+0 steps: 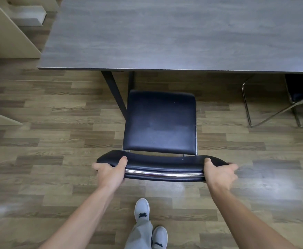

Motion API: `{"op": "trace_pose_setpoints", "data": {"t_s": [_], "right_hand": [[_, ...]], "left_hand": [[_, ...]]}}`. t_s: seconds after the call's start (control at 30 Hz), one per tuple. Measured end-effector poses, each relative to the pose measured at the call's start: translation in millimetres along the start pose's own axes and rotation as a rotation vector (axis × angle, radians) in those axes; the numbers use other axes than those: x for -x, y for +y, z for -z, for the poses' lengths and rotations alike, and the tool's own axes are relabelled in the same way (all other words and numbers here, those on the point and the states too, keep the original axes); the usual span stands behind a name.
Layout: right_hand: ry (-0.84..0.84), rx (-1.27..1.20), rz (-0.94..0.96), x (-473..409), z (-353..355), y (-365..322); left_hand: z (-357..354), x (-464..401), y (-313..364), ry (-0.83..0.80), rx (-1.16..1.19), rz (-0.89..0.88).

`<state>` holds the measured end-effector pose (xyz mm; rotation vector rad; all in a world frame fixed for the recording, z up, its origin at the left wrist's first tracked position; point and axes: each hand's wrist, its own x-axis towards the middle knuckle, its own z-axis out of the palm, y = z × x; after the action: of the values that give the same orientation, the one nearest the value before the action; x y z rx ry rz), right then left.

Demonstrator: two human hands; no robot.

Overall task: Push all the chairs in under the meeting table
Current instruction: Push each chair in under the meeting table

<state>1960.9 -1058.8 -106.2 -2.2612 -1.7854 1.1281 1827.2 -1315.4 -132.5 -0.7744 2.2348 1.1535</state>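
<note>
A black padded chair [160, 121] with a chrome frame stands on the floor in front of me, its seat facing the grey wood-grain meeting table [174, 33]. The whole seat shows, its front edge just short of the table's near edge. My left hand [111, 171] grips the left end of the chair's backrest [162, 165], and my right hand [219, 172] grips the right end. A second chair [301, 97], chrome-legged with a dark seat, sits at the right, partly under the table.
A black table leg [114, 90] angles down just left of the chair seat. Beige cabinets [7, 33] stand at the left, close to the table's corner. Wood-plank floor [57, 141] spreads all around. My feet in grey shoes [143, 211] are behind the chair.
</note>
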Motion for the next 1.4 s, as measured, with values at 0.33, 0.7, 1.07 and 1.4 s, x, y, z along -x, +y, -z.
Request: {"op": "trace_pose_setpoints", "data": {"t_s": [0.33,0.7,1.07,1.4], "right_hand": [[0.060,0.042,-0.029,-19.4,-21.0,-55.8],[0.084,0.033,-0.028,-42.8,-39.2,-104.8],[0.084,0.036,-0.011,-67.9,-45.7,-140.4],[0.066,0.035,0.049,-104.0,-54.4,-176.1]], "left_hand": [[-14.2,-23.5,57.4,-0.019,-0.099,0.043],[-32.6,-50.6,110.6,-0.009,-0.074,0.013],[-53.4,-64.2,145.7,0.034,-0.048,0.025],[-77.9,-79.0,187.0,0.035,-0.063,0.043]]}}
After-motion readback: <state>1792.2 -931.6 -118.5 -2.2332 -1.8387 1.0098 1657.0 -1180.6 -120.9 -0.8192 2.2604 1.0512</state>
